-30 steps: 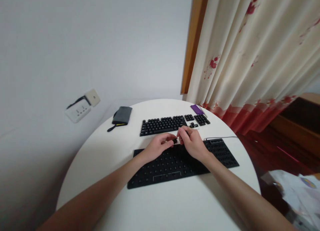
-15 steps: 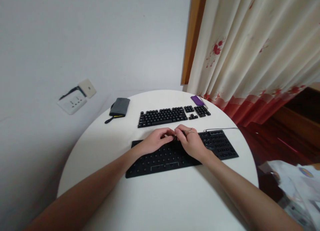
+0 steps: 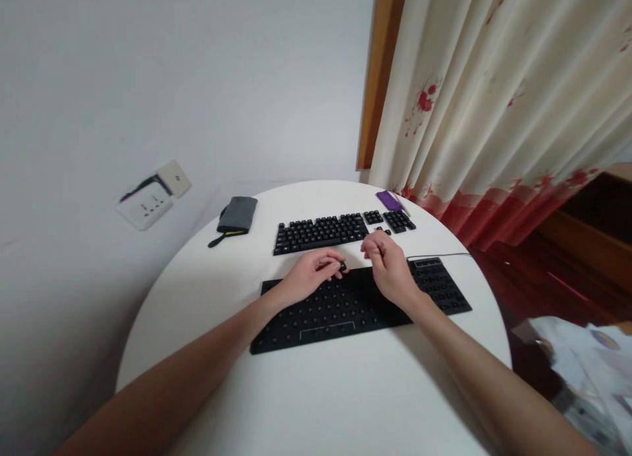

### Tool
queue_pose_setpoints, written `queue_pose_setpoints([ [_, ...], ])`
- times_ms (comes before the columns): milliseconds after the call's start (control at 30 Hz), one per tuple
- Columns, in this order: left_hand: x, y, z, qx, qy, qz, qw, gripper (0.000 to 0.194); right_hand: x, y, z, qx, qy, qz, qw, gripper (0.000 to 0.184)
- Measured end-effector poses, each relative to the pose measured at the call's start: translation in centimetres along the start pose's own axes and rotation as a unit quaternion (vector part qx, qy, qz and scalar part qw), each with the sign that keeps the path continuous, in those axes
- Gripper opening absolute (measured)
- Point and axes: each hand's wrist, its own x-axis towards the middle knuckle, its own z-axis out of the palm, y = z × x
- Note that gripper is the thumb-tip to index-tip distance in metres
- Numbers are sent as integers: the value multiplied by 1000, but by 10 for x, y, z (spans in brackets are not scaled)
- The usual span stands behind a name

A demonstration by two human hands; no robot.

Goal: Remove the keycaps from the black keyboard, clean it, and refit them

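Your left hand pinches a small black keycap near the black rectangular keyboard base; your right hand curls, contents unclear. Step, likely: handling one keycap; next calls for steady fingertips.

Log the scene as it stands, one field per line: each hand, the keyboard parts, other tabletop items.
Left hand: pinching a small black piece, probably a keycap
Right hand: apart from the left, fingers curled; cannot tell whether it holds anything
Keyboard base: under the hands, bare switches showing
Keycap rows: laid out beyond the base, in keyboard order
Cable: behind the base, running right
Grey pouch: far left
Purple item: far right
Surface: white table, rounded edge
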Motion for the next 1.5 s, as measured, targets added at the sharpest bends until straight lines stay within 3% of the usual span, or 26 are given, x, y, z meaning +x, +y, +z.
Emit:
queue_pose_setpoints([
  [100,0,-1,-1,-14,10,10,1000,20,-3,2,2,-8,-118,-17,993,15],
  [167,1,-1,-1,-26,24,14,999,19,-6,2,7,-36,-141,-27,989,9],
  [333,1,-1,-2,-25,20,12,999,19,-9,4,11,-74,-120,-25,990,9],
  [633,0,-1,-2,-10,12,9,1000,18,-6,3,5,-50,-146,-31,988,6],
  [767,2,-2,-1,2,25,15,1000,28,5,7,-9,-75,-105,-15,992,9],
  [933,2,-2,-2,28,13,3,1000,35,26,38,-54,-163,-47,25,985,17],
  [1133,3,-2,-3,45,6,-5,999,37,32,108,-111,-310,-79,122,940,20],
  [1300,2,-6,-4,57,4,-5,998,37,27,138,-117,-355,-150,179,905,19],
  [1500,2,-7,-5,77,-7,-1,997,37,30,141,-112,-395,-142,197,886,21],
])
